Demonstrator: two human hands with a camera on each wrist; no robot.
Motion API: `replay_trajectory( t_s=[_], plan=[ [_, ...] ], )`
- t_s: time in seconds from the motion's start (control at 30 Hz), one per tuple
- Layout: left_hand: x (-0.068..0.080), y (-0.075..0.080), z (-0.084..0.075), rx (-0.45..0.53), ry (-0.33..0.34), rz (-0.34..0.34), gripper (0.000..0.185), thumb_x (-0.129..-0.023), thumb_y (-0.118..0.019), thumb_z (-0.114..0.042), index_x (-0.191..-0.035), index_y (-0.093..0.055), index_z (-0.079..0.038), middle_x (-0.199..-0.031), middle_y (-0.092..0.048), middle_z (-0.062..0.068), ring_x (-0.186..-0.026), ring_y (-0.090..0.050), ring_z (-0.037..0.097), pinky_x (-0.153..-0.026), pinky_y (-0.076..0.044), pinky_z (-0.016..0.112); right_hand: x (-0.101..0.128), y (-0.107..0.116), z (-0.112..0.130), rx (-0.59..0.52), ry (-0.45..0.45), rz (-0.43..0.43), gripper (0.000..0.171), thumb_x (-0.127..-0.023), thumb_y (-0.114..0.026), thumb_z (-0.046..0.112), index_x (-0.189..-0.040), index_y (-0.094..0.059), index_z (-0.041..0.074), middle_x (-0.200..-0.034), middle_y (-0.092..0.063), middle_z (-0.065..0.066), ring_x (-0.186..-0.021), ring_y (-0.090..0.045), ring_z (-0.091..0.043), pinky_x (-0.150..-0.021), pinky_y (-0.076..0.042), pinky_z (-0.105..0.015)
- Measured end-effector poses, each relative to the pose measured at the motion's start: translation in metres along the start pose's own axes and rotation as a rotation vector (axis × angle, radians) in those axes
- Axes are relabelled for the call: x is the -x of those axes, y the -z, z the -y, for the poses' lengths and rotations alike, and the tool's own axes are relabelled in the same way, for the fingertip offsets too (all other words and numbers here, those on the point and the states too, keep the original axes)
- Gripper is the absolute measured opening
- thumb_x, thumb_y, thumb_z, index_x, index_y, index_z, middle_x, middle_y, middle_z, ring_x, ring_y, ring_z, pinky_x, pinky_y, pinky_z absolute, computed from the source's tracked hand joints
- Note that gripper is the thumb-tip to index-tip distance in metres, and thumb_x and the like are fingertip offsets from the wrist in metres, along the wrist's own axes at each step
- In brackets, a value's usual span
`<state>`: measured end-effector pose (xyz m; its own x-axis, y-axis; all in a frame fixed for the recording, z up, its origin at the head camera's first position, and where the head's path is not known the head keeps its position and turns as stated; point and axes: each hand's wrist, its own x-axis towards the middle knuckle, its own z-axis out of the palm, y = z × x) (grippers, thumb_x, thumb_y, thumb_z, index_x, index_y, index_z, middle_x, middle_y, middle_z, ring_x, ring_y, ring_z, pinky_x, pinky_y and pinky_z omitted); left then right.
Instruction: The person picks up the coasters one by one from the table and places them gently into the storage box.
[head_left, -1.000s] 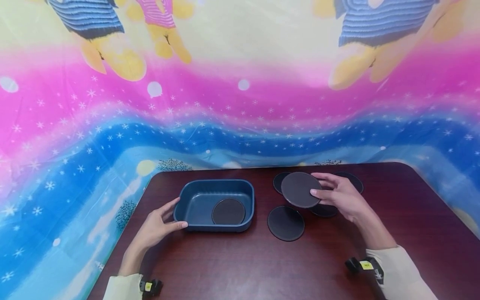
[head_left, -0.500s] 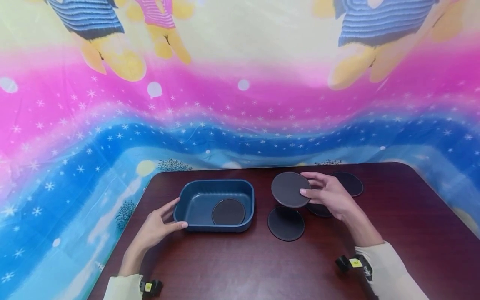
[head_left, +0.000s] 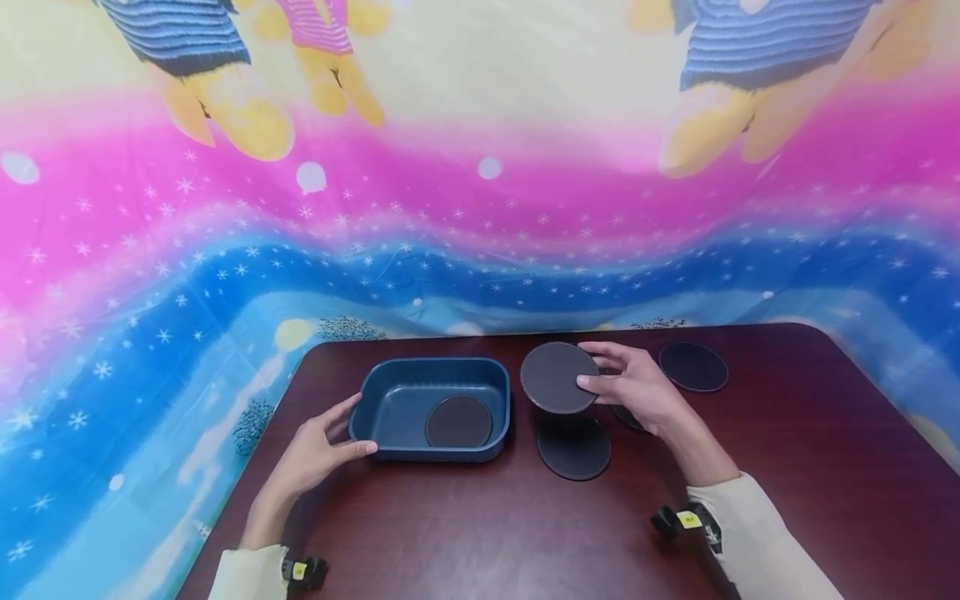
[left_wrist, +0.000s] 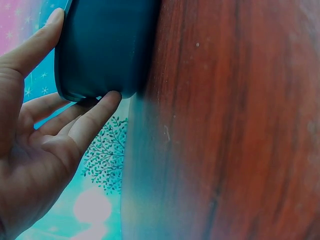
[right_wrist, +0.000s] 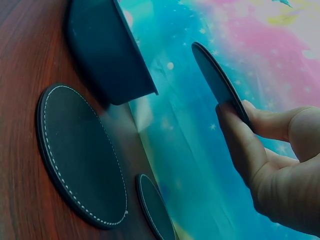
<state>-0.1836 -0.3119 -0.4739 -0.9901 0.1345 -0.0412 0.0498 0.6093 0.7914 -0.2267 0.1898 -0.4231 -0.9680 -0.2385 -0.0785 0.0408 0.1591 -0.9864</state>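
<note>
A dark blue rectangular tray (head_left: 390,400) sits on the dark wooden table (head_left: 480,525), with one round dark coaster (head_left: 459,422) lying flat in it. My left hand (head_left: 347,427) rests against the tray's near left corner, straight fingers (left_wrist: 92,115) on its outer wall. My right hand (head_left: 596,377) pinches another round coaster (head_left: 557,377) by its edge, lifted above the table just right of the tray. In the right wrist view that held coaster (right_wrist: 216,80) is tilted, with the tray (right_wrist: 107,55) beyond it.
A stitched-edge coaster (head_left: 573,447) lies on the table below the lifted one. One more (head_left: 693,367) lies at the far right, and another (head_left: 624,415) is partly hidden under my right hand. A colourful cartoon cloth (head_left: 480,208) hangs behind and around the table.
My right hand has carried the pinched coaster leftward, closer to the tray, uncovering the far right coaster. The left hand and tray have stayed put.
</note>
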Motion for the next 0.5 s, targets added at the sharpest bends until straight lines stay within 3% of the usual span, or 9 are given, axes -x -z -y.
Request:
replay_trajectory(
  t_s=[0.5],
  plan=[
    [0.000, 0.001, 0.000, -0.011, -0.016, 0.000, 0.092, -0.093, -0.087, -0.035, -0.168, -0.038, -0.015, -0.168, -0.045, 0.023, -0.151, -0.049, 0.044, -0.106, -0.060, 0.052, -0.011, -0.024, -0.001, -0.037, -0.004, 0.035, 0.065, -0.099, -0.076, 0.005, -0.159, -0.049, 0.003, -0.143, -0.061, -0.032, -0.092, -0.079, -0.014, -0.084, -0.067, -0.033]
  ],
)
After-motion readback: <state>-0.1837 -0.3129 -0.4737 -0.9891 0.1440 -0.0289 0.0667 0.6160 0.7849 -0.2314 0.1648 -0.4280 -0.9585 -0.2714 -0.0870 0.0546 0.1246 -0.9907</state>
